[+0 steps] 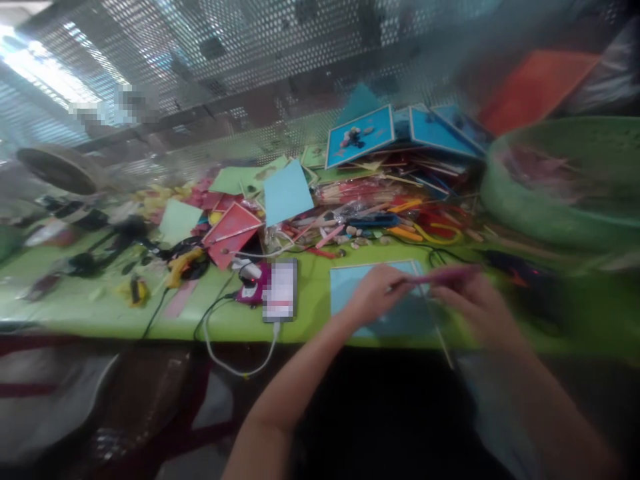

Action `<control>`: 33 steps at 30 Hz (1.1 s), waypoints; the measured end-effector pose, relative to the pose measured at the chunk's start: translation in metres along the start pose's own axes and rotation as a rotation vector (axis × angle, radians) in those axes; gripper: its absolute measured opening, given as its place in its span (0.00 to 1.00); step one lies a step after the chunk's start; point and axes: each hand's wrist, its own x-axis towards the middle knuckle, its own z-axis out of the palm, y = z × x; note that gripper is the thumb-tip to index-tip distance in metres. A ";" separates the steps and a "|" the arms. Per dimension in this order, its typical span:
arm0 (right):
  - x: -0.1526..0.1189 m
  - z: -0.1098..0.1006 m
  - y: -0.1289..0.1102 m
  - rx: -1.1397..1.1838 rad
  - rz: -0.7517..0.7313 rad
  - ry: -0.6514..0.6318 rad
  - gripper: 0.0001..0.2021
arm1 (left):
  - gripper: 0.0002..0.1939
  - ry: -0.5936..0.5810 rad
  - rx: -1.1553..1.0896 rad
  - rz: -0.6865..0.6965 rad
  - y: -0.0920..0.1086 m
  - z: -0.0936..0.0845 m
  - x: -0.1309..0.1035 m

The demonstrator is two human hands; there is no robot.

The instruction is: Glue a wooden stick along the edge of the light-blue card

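Observation:
A light-blue sheet of card (345,285) lies at the front edge of the green table, with a pale thin strip along its far edge. Above it, my right hand (473,297) is closed round a blurred purple-handled tool (443,274) that points left. My left hand (377,293) is closed at the tool's dark end; what its fingers pinch is too blurred to name. A thin pale stick (443,340) slants down from between the hands past the table edge.
Left of the card lie a phone (280,293) on a white cable and a purple box (251,285). A dark glue gun (520,270) rests at right, below a big green basin (550,220). Behind are framed blue panels (363,137), coloured cards, sticks and orange-handled scissors (405,233).

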 end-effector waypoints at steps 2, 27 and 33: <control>-0.011 -0.003 0.003 -0.146 0.015 0.013 0.17 | 0.11 0.135 0.016 -0.089 -0.005 -0.013 -0.001; -0.010 -0.030 0.004 -0.981 -0.310 0.053 0.13 | 0.08 0.398 0.448 -0.357 -0.061 -0.057 -0.020; 0.051 -0.004 -0.005 -1.121 -0.462 -0.097 0.14 | 0.08 0.012 0.429 -0.230 -0.045 -0.042 -0.017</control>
